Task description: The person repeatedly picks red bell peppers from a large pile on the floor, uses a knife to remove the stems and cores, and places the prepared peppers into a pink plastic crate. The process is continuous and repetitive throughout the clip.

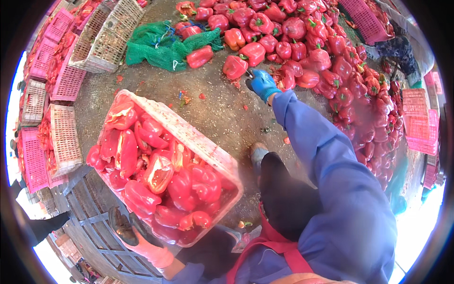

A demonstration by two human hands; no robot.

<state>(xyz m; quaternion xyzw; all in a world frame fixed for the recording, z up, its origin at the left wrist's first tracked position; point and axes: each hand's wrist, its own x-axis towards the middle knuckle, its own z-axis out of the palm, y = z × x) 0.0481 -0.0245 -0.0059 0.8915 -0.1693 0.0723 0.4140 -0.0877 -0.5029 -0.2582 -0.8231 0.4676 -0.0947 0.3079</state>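
Note:
My right hand [263, 84], in a blue work glove, grips a thin metal tool [249, 74], mostly hidden by the fingers. Its tip meets a red bell pepper [234, 67] at the near edge of a large pepper heap [312, 53]. Beside the near left side of a pale plastic crate [191, 138], my left hand [136, 236] is bare of any object, its pink-and-black glove spread with fingers apart. Cut and hollowed red peppers [156, 174] fill that crate, which stands left of my legs.
Green mesh netting [156, 46] lies at the heap's left. Stacked pink and white crates [65, 135] line the left side. A metal grid frame [95, 220] rests on the floor at lower left. Another person's leg [399, 53] shows at upper right, near more pink crates [418, 117].

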